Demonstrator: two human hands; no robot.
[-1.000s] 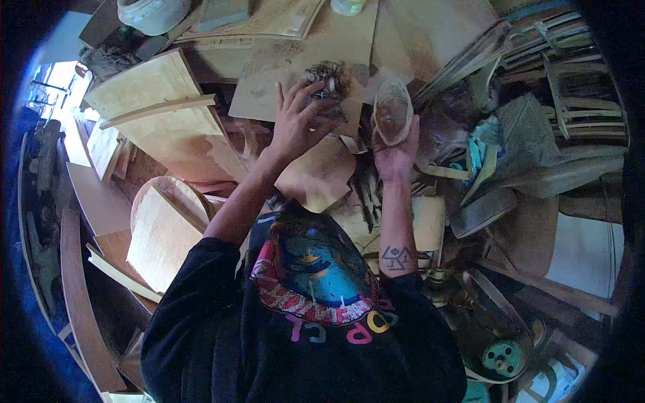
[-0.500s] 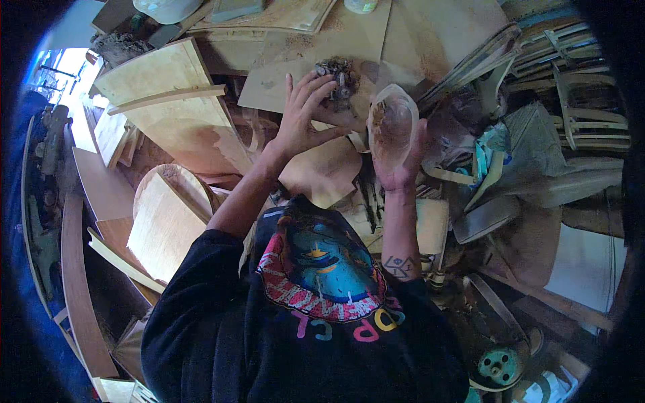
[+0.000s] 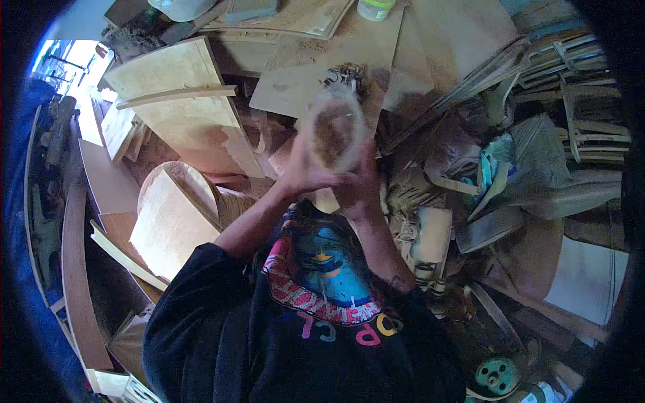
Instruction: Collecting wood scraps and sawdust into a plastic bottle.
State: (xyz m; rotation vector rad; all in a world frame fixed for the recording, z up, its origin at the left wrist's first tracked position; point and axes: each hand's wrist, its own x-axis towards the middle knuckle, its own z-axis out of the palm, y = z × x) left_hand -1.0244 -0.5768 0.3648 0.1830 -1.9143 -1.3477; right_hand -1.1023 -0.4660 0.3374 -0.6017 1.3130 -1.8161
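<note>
Both hands are round a translucent oval plastic container (image 3: 356, 124), with brown stuff visible inside it; motion blurs it too much to tell the contents. My left hand (image 3: 300, 169) grips its left side and my right hand (image 3: 361, 185) its right side and underside. Just beyond the container, a small heap of dark metal pieces (image 3: 351, 75), which look like screws or other hardware, lies on a dusty board (image 3: 282, 87).
At the left lean a wide pale plywood panel (image 3: 171, 80) and a round wooden piece (image 3: 168, 221). Chair-like wooden frames (image 3: 594, 127) are stacked at the far right. A white tub (image 3: 375, 8) stands at the back, and a green pulley wheel (image 3: 497, 376) sits at lower right.
My left hand has come back from beside the heap of metal pieces and taken hold of the container. My right hand has brought the container leftward, in front of the heap.
</note>
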